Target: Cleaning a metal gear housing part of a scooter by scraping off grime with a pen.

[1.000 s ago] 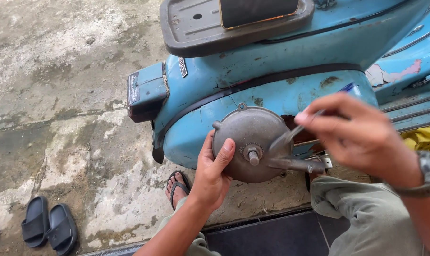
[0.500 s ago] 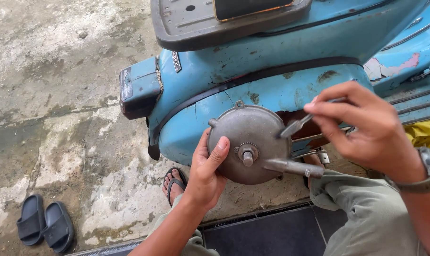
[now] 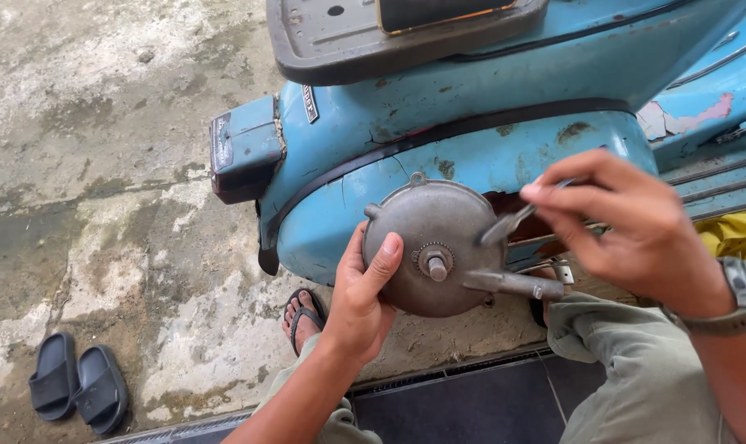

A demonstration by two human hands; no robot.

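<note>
Far lower left, black sandals (image 3: pixel 77 388) lie on the stained floor (image 3: pixel 101 164). Moving right, the blue scooter (image 3: pixel 488 140) fills the top of the frame. At centre sits the round grey drum plate (image 3: pixel 430 238), held against the scooter's flank, stub axle poking out. The left hand (image 3: pixel 361 300) cups its lower left rim, thumb up across the face, fingers wrapped behind. It looks like cast metal: stiff, fairly heavy, probably greasy, so the rim is the safest hold, not the lever. Right of centre, the right hand (image 3: pixel 628 230) pinches a thin metal tool (image 3: pixel 513 220), its tip touching the plate's right side. A watch (image 3: pixel 739 300) sits on that wrist.
</note>
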